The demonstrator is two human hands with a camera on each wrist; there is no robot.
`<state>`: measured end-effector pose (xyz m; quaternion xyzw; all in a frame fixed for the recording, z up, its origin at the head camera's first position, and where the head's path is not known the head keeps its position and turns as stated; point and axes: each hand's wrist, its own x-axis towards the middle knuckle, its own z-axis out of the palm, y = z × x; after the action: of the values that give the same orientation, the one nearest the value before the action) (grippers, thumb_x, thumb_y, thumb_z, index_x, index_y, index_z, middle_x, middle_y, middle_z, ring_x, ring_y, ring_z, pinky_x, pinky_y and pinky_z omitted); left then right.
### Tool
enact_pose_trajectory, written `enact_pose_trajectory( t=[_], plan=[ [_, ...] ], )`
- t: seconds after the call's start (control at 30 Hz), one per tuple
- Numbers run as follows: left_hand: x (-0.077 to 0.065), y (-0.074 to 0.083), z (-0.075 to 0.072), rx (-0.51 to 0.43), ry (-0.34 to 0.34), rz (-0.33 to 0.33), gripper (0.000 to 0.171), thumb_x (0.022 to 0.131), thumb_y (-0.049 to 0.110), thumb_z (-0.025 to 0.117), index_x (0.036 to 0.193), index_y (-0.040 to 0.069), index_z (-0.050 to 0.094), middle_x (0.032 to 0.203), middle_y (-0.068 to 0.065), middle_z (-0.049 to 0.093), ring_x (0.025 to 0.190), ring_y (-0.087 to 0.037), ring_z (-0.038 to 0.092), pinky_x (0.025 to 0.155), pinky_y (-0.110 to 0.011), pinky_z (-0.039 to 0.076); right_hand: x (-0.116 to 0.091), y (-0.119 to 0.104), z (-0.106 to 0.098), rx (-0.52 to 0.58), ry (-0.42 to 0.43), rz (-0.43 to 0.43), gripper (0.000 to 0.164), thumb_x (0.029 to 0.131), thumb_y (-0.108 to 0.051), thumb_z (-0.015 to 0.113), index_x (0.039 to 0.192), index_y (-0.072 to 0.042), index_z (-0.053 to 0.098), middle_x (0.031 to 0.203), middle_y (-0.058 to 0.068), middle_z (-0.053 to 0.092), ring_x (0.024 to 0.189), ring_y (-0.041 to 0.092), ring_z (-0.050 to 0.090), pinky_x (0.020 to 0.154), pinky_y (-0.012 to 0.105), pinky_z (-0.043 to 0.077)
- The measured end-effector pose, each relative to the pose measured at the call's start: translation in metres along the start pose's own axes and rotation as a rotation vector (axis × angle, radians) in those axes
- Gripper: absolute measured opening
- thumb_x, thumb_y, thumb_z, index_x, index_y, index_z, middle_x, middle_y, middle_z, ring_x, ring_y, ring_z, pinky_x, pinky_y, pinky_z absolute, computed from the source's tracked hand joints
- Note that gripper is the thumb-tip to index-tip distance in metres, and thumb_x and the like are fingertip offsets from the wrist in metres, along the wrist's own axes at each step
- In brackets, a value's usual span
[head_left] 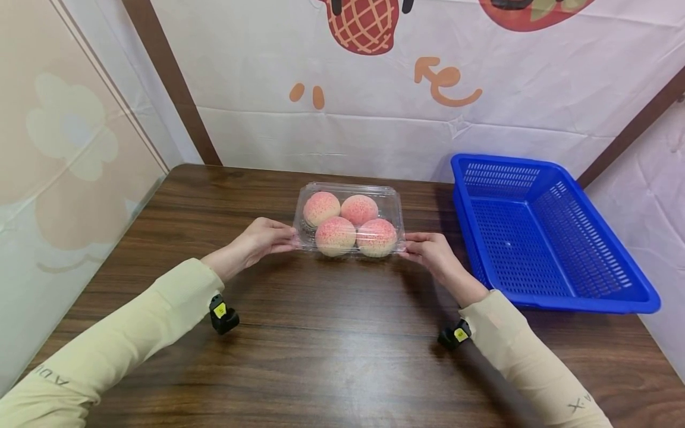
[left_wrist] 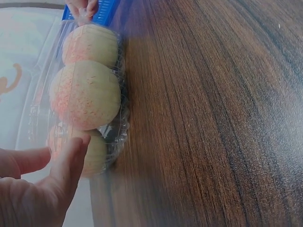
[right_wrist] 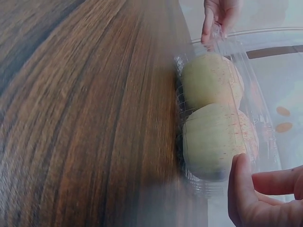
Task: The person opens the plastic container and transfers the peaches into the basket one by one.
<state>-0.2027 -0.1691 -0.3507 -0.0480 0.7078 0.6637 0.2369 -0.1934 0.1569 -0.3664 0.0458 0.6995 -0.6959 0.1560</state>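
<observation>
A clear plastic clamshell box (head_left: 389, 199) with several pink-and-cream peaches (head_left: 335, 236) inside sits toward the back of the brown table. My left hand (head_left: 266, 238) pinches the box's rim at its front left corner. At the front right corner my right hand (head_left: 430, 252) pinches the rim between thumb and fingers. In the left wrist view the left thumb and fingers lie on either side of the box edge, beside the nearest peach (left_wrist: 97, 151). From the right wrist, the peaches (right_wrist: 213, 142) show through the transparent wall.
To the right of the box stands a blue plastic basket (head_left: 562, 306) with slotted walls, close to my right hand. The wooden table (head_left: 321, 356) ends at a printed cloth backdrop (head_left: 257, 137) behind the box. Another cloth panel (head_left: 69, 208) borders the left side.
</observation>
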Motion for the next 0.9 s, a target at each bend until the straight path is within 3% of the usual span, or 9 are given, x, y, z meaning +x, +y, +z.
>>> enact_pose_trajectory(
  t=[0.3,0.67,0.9],
  plan=[
    [-0.0011,0.0022,0.0020,0.059,0.030,0.021,0.038,0.094,0.003,0.044,0.124,-0.020,0.039,0.087,-0.007,0.061,0.075,-0.006,0.062,0.085,-0.028,0.049,-0.0040,-0.0008,-0.0025,0.075,-0.038,0.015,0.040,0.088,0.014,0.038,0.127,0.022,0.032,0.098,0.017,0.055,0.078,0.008,0.060,0.079,0.021,0.051],
    [0.0000,0.0022,0.0014,0.074,0.046,0.019,0.037,0.094,0.003,0.044,0.124,-0.019,0.040,0.088,-0.006,0.061,0.074,-0.005,0.062,0.081,-0.023,0.050,-0.0059,0.0012,-0.0045,0.151,-0.089,0.012,0.043,0.087,0.017,0.037,0.129,0.023,0.028,0.095,0.013,0.057,0.083,0.010,0.060,0.082,0.023,0.050],
    [-0.0002,0.0025,0.0017,0.068,0.053,0.018,0.037,0.094,0.002,0.044,0.124,-0.020,0.040,0.081,-0.002,0.062,0.073,-0.005,0.062,0.081,-0.024,0.051,-0.0083,0.0011,-0.0049,0.156,-0.113,0.026,0.044,0.088,0.016,0.036,0.131,0.021,0.026,0.116,0.027,0.046,0.089,0.011,0.059,0.086,0.024,0.048]
  ],
)
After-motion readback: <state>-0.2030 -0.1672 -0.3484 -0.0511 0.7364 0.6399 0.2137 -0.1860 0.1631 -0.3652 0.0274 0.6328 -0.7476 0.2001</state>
